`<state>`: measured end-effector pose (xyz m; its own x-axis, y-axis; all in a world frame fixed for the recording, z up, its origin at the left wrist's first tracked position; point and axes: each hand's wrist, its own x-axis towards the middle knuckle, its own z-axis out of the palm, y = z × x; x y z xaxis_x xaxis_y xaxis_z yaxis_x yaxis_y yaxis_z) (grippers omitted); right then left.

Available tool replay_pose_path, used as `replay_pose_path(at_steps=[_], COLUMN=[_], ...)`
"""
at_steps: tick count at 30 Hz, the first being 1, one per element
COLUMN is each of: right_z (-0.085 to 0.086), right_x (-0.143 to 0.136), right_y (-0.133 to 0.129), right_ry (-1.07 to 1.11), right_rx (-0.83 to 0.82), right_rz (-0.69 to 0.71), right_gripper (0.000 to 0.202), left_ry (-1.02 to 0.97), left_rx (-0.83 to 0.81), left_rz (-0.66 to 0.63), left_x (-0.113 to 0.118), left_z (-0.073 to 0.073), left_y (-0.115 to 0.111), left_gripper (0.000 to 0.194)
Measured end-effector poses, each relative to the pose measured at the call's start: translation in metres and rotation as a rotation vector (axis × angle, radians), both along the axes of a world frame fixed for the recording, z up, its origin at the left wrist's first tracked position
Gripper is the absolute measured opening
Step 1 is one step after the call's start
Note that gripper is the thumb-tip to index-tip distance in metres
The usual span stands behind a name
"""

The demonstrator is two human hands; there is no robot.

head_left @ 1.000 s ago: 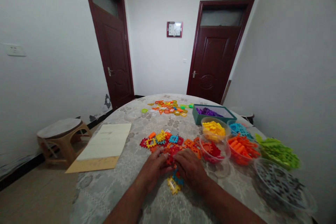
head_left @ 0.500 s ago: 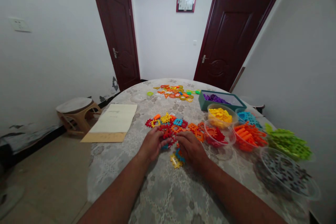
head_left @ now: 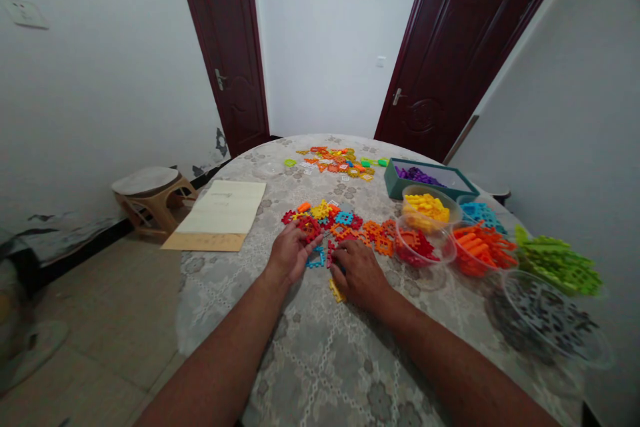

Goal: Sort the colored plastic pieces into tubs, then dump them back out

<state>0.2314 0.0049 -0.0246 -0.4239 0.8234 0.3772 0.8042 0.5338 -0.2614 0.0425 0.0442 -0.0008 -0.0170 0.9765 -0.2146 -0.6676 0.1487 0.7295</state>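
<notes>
On the near middle of the table lies a heap of plastic interlocking pieces in red, yellow, blue and orange. At its left side my left hand point(head_left: 289, 252) has its fingers closed round a red interlocking piece point(head_left: 309, 228). A blue square piece point(head_left: 316, 257) lies just right of that hand's fingers. My right hand point(head_left: 357, 271) rests on the table with curled fingers, beside a narrow red piece point(head_left: 330, 253). Whatever those fingers grip is hidden beneath them. A yellow piece point(head_left: 337, 290) shows partly from under this hand. Orange pieces point(head_left: 383, 237) lie beyond it.
Clear bowls of red point(head_left: 417, 248), yellow point(head_left: 426, 209), orange point(head_left: 475, 247), blue point(head_left: 483, 215), green point(head_left: 557, 265) and grey pieces point(head_left: 553, 313) stand on the right. Behind them is a green box point(head_left: 395, 183) with purple pieces. More pieces point(head_left: 340, 162) lie far back; paper point(head_left: 225, 207) lies left.
The camera view has tipped downward. My left hand has drawn the red piece a little left, away from my right hand, uncovering the blue square. My right hand now covers more of the yellow piece.
</notes>
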Motion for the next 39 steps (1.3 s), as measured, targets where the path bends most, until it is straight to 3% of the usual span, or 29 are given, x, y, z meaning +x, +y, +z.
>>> replay_pose_path(at_steps=[5, 11, 16, 21, 24, 27, 32, 34, 39], right_z=[-0.005, -0.011, -0.005, -0.002, -0.001, 0.0, -0.009, -0.012, -0.009], right_x=[0.008, 0.013, 0.018, 0.013, 0.012, 0.015, 0.023, 0.025, 0.018], right_y=[0.003, 0.004, 0.007, 0.003, 0.003, 0.006, 0.014, 0.016, 0.007], right_ry=[0.025, 0.184, 0.293, 0.241, 0.218, 0.223, 0.084, -0.002, -0.068], right_rx=[-0.027, 0.099, 0.226, 0.269, 0.254, 0.245, 0.188, 0.114, 0.014], right_rz=[0.009, 0.006, 0.048, 0.112, 0.141, 0.121, -0.29, -0.39, -0.32], right_gripper=[0.008, 0.006, 0.011, 0.013, 0.016, 0.029, 0.047, 0.049, 0.046], left_ry=[-0.006, 0.037, 0.081, 0.156, 0.167, 0.147, 0.131, 0.138, 0.133], left_rx=[-0.032, -0.023, 0.03, 0.082, 0.077, 0.049, 0.01, 0.007, -0.007], left_rz=[-0.023, -0.114, -0.301, -0.507, -0.568, -0.523, -0.381, -0.34, -0.275], left_x=[0.002, 0.002, 0.006, 0.009, 0.01, 0.01, 0.008, 0.007, 0.007], left_z=[0.001, 0.003, 0.008, 0.007, 0.006, 0.008, 0.012, 0.01, 0.007], left_y=[-0.001, -0.003, -0.011, -0.019, -0.021, -0.02, -0.016, -0.013, -0.009], left_gripper=[0.053, 0.043, 0.031, 0.049, 0.057, 0.051, 0.043, 0.044, 0.045])
